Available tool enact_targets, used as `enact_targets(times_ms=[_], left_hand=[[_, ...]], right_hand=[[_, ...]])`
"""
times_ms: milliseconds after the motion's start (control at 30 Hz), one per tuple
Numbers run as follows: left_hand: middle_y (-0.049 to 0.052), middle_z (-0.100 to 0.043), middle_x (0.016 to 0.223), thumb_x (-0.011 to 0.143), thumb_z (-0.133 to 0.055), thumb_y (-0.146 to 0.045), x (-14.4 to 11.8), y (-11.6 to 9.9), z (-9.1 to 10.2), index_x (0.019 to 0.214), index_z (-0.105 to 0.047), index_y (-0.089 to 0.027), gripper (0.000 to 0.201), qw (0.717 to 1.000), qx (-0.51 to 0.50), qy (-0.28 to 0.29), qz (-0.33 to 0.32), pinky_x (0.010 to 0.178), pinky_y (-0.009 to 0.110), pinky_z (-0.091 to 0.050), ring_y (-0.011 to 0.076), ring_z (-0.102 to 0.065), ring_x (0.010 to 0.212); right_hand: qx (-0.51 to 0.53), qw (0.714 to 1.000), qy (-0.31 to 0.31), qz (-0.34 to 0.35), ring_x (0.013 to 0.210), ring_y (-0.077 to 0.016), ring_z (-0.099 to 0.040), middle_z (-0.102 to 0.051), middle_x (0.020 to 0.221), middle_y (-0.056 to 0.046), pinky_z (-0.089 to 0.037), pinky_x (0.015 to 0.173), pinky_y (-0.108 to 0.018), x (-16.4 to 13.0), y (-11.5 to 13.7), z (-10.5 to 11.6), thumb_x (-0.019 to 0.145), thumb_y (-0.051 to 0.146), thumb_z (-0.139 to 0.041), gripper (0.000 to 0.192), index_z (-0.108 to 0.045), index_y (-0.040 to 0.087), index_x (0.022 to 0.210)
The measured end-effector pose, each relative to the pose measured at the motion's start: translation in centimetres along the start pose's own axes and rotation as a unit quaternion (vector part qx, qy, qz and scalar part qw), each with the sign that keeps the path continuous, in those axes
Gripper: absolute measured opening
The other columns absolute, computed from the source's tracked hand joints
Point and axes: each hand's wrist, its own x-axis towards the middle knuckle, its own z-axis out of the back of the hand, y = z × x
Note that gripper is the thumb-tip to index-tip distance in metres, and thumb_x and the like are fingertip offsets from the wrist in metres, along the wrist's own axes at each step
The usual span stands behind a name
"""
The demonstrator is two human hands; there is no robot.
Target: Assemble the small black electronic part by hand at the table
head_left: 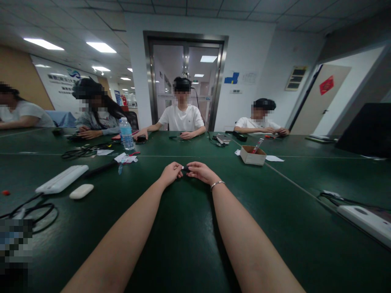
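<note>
two hands meeting mid-table, left hand (171, 172) and right hand (200, 171) pinching a small dark part (184, 169) — mostly hidden by fingertips, bare green table (189, 228) around, box (252, 155) well apart

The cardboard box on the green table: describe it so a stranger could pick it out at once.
Start from the long green table and look past the person's right hand, towards the far right. There sits a small open cardboard box, with a white slip of paper lying flat beside it. It is the only brown, walled container there; its neighbours are flat paper and dark gadgets.
</note>
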Motion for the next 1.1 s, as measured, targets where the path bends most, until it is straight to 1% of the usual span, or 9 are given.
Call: enact_targets(times_ms=[167,367,533,700,833,933,1033,1100], left_hand=[[0.001,-0.060,0.056,0.082,-0.043,-0.040,-0.14,0.07,0.09,0.083,-0.052,-0.016,0.026,0.999,0.035,0.006,-0.010,0.050,0.021,-0.039,0.0110,-0.055,0.050],[0.001,-0.061,0.060,0.081,-0.045,-0.041,-0.34,-0.07,0.17,0.081,-0.054,-0.016,0.026,0.998,0.055,-0.005,-0.023,0.052,0.022,-0.040,0.0114,-0.055,0.052],[0.001,-0.060,0.064,0.080,-0.047,-0.037,-0.28,-0.03,0.20,0.081,-0.053,-0.017,0.021,0.999,0.042,-0.007,-0.028,0.053,0.022,-0.041,0.0110,-0.055,0.056],[0.002,-0.061,0.069,0.080,-0.048,-0.032,-0.14,0.03,0.21,0.083,-0.052,-0.015,0.017,1.000,0.007,0.001,-0.030,0.054,0.022,-0.041,0.0104,-0.055,0.057],[0.003,-0.062,0.078,0.078,-0.052,-0.026,-0.23,0.07,0.19,0.088,-0.049,-0.016,0.014,0.999,-0.011,0.017,-0.043,0.053,0.021,-0.041,0.0095,-0.057,0.057],[0.002,-0.061,0.079,0.076,-0.055,-0.023,-0.44,-0.14,0.16,0.088,-0.049,-0.016,0.016,0.998,-0.017,0.017,-0.058,0.053,0.020,-0.041,0.0095,-0.057,0.059],[0.002,-0.060,0.078,0.071,-0.060,-0.024,-0.58,-0.44,0.08,0.089,-0.049,-0.017,0.022,0.998,-0.018,0.014,-0.066,0.054,0.021,-0.041,0.0103,-0.057,0.061],[0.002,-0.060,0.076,0.072,-0.060,-0.031,-0.55,-0.52,0.01,0.088,-0.050,-0.016,0.024,0.999,-0.018,0.012,-0.050,0.054,0.021,-0.041,0.0108,-0.056,0.061]], right_hand=[[-0.004,1.000,0.003,-0.005,0.060,-0.0121,-0.065,-0.063,0.076,-0.004,-0.056,0.059,-0.022,-0.02,0.10,-0.05,0.078,0.000,-0.058,0.015,-0.058,0.011,0.088],[0.005,1.000,-0.008,-0.010,0.059,-0.0120,-0.064,-0.063,0.075,-0.005,-0.056,0.057,-0.022,-0.07,0.19,-0.12,0.078,0.001,-0.059,0.013,-0.059,0.011,0.087],[0.015,1.000,-0.013,-0.014,0.058,-0.0122,-0.064,-0.063,0.074,-0.005,-0.056,0.056,-0.021,-0.03,0.24,-0.21,0.079,0.000,-0.057,0.012,-0.058,0.010,0.086],[0.014,1.000,-0.011,-0.015,0.057,-0.0126,-0.065,-0.063,0.071,-0.005,-0.056,0.056,-0.021,0.00,0.22,-0.30,0.080,-0.002,-0.053,0.014,-0.057,0.009,0.088],[0.011,1.000,-0.020,-0.016,0.052,-0.0118,-0.063,-0.062,0.064,-0.004,-0.055,0.051,-0.019,0.11,0.17,-0.29,0.083,0.003,-0.053,0.008,-0.056,0.009,0.086],[0.008,1.000,-0.025,-0.014,0.051,-0.0121,-0.062,-0.059,0.057,-0.004,-0.053,0.049,-0.017,0.23,0.12,-0.23,0.084,0.005,-0.054,0.004,-0.056,0.008,0.085],[0.005,0.999,-0.029,-0.016,0.051,-0.0122,-0.062,-0.058,0.053,-0.003,-0.053,0.049,-0.017,0.32,0.07,-0.16,0.085,0.007,-0.054,0.003,-0.056,0.008,0.084],[0.002,0.999,-0.029,-0.018,0.050,-0.0121,-0.062,-0.057,0.052,-0.002,-0.053,0.049,-0.018,0.35,0.05,-0.14,0.084,0.008,-0.056,0.001,-0.056,0.009,0.083]])
